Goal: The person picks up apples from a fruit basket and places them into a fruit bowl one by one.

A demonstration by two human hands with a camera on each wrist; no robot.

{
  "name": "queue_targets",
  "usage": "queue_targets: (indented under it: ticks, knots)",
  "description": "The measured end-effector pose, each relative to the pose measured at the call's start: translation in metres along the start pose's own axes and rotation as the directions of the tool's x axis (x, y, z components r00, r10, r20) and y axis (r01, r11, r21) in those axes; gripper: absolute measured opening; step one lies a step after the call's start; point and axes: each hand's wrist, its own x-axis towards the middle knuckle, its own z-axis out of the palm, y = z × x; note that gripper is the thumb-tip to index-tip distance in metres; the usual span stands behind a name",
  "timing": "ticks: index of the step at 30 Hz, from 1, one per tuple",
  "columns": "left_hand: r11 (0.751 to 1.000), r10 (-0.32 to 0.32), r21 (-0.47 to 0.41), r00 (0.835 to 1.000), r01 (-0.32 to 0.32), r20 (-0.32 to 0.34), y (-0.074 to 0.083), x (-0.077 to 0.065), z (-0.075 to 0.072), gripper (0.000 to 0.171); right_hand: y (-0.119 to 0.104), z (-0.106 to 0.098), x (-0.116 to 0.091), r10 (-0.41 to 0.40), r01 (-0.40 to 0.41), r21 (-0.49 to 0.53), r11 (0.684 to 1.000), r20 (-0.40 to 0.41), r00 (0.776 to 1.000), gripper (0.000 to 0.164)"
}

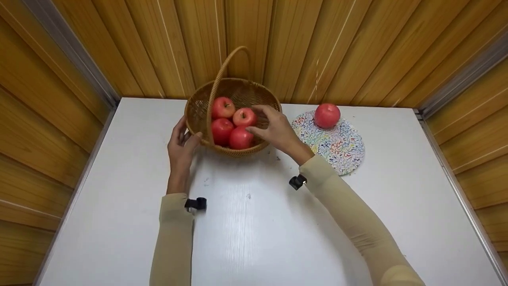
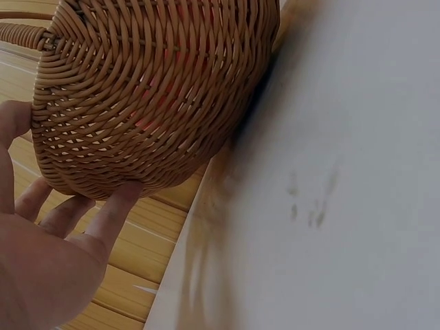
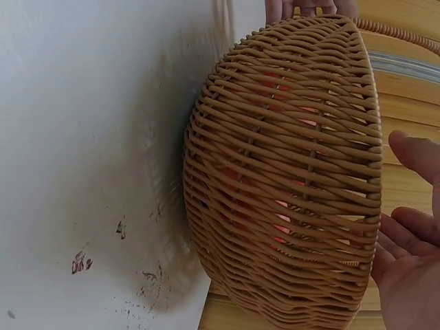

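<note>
A round wicker basket (image 1: 198, 105) with an arched handle (image 1: 217, 79) stands on the table and holds several red apples (image 1: 223, 108). At its left side, my left hand (image 1: 182, 145) holds the rim, thumb over the edge and fingers against the outer weave; in the left wrist view the fingers (image 2: 113, 213) support the wicker wall. Over the basket's right rim reaches my right hand (image 1: 278, 129), its thumb and index finger spread beside the two right-hand apples. The right wrist view shows this hand (image 3: 412, 254) behind the rim, its fingertips partly hidden by the weave.
Right of the basket lies a round, multicoloured speckled mat (image 1: 337, 149) with a single red apple (image 1: 327, 115) near its back edge. Wood-panelled walls (image 1: 301, 47) enclose the white table (image 1: 246, 222) at the back and sides. Small dark marks dot the tabletop.
</note>
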Motion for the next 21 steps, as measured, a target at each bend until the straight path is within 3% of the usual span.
queue_targets:
  ticks: [10, 21]
  knots:
    - [0.999, 0.015, 0.052, 1.0, -0.015, -0.013, 0.002, -0.001, 0.002, 0.067, 0.002, 0.01, 0.004, -0.002, 0.002, -0.007, 1.0, 0.046, 0.999, 0.06]
    - [0.997, 0.029, 0.074, 0.999, -0.028, -0.016, 0.004, -0.004, 0.005, 0.065, 0.005, 0.015, 0.002, 0.066, -0.054, -0.135, 0.989, 0.093, 0.993, 0.065]
